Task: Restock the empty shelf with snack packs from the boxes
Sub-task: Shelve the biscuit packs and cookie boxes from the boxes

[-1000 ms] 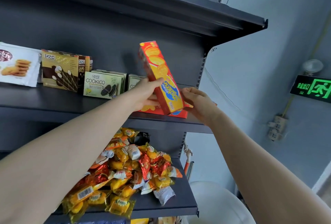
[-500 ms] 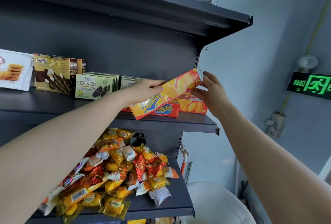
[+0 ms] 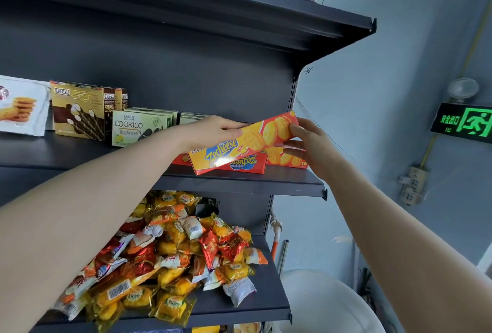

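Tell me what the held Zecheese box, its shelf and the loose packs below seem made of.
Zecheese box: printed cardboard, probably gloss-coated; crisp folded edges, sheen on its face. Shelf: likely painted sheet metal, matte dark grey; thin folded front lip. Loose packs: thin plastic film, some clear, some foil-like red; crinkled, shiny, crimped ends.

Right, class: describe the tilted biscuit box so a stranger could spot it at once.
Find the dark middle shelf, right end, above the heap of wrapped snacks. The left hand and right hand hold an orange Zecheese box there. Unlike the matching boxes lying flat beneath, it is tilted, right end raised.
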Motion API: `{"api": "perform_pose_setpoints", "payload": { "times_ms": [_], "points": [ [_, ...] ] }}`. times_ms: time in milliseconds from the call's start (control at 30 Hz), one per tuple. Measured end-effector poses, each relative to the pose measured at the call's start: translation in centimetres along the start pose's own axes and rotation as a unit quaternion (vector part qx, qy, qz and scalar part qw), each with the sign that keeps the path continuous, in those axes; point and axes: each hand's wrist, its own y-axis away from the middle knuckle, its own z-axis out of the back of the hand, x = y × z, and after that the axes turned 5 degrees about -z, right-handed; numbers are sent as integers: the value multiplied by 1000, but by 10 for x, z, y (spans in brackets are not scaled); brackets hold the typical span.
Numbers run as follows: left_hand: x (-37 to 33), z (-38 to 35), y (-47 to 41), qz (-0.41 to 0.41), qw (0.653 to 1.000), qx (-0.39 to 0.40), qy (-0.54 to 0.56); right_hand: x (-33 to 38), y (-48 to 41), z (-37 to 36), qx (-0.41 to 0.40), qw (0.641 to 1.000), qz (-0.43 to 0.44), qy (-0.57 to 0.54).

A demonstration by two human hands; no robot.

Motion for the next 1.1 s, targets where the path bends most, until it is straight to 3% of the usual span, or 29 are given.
{"api": "perform_pose_setpoints", "payload": {
  "times_ms": [133, 300, 433, 533, 700, 800, 933, 1100],
  "points": [
    [-1, 1, -2, -4, 1000, 28, -12, -7, -2, 7, 46, 997, -5, 64],
    [5, -5, -10, -39, 989, 35, -137, -19, 0, 20, 92, 994, -10, 55],
    [35, -3, -10, 11, 985, -33, -170, -38, -3, 40, 67, 997, -19, 30],
    [65, 4, -4, 74, 961, -27, -266, -49, -4, 57, 37, 998, -54, 25],
    [85, 8, 1, 126, 911, -5, -393, -56, -10, 66, 18, 986, -100, 132],
    [86, 9, -2, 131, 886, 5, -445, -56, -17, 55, 7, 968, -44, 248],
    [81, 8, -5, 128, 862, -20, -489, -52, -21, 44, 10, 916, 16, 401],
    [79, -4, -26, 106, 894, 6, -435, -42, -26, 56, 29, 912, 1, 409]
  ]
}}
